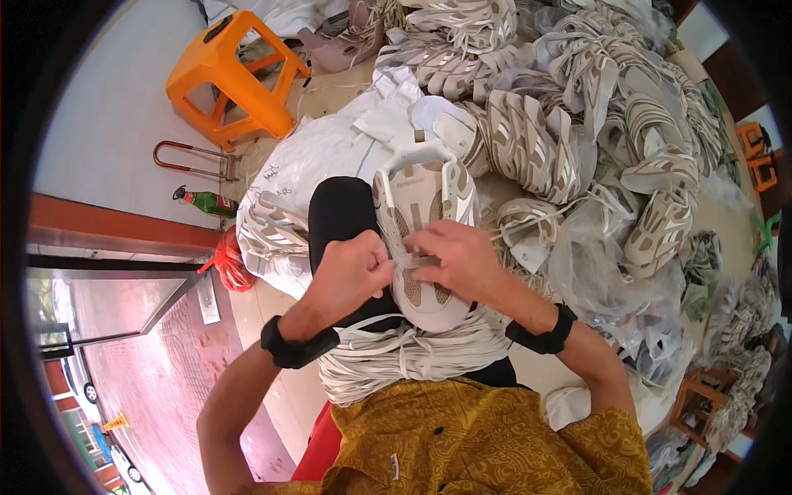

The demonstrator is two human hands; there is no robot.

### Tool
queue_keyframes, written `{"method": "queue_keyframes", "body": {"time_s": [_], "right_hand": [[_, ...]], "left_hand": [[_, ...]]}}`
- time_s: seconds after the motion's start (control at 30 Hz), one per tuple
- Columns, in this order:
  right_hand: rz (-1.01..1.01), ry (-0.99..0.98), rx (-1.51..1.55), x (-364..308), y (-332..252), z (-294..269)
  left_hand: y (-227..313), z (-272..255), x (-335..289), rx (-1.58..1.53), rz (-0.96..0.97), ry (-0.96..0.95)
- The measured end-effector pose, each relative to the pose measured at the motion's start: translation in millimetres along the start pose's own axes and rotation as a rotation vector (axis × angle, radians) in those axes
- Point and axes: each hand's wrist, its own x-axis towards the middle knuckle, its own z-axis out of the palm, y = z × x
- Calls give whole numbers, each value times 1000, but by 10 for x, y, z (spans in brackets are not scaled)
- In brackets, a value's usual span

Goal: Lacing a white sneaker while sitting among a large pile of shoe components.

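A beige and white shoe upper lies across my lap with its toe toward me. My left hand is closed at its left edge, thumb and finger pinched on a pale shoelace. My right hand reaches over the upper from the right, its fingertips bent together around the same lace near the eyelets. The exact threading there is blurred and partly covered by the fingers. A thick bundle of loose cream shoelaces rests on my lap just below the toe.
Piled shoe uppers and clear plastic bags spread along the right. A white sack lies ahead, with more uppers on it. An orange stool, a green bottle and a red bag stand at the left.
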Motion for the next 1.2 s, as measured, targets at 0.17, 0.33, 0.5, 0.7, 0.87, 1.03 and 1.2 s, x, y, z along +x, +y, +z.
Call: {"method": "queue_keyframes", "body": {"time_s": [0.17,0.33,0.5,0.7,0.87,1.03,1.2], "right_hand": [[-143,-46,-164,43,89,86],[-289,152,127,119,-154,-94],[-481,322,239,292,-602,-280],[650,-145,41,-361,436,-549],[681,-102,292,-803,911,175],[783,63,356,-767,952,221],[762,209,471,-753,895,-187]], "left_hand": [[-52,121,-10,-170,129,60],[-44,279,-76,-142,239,46],[-73,257,-276,-185,494,195],[98,-869,-419,-553,417,670],[12,-1587,-495,-710,432,804],[-572,-3001,-1118,-644,591,924],[-646,-3342,-1366,-608,472,1196]]}}
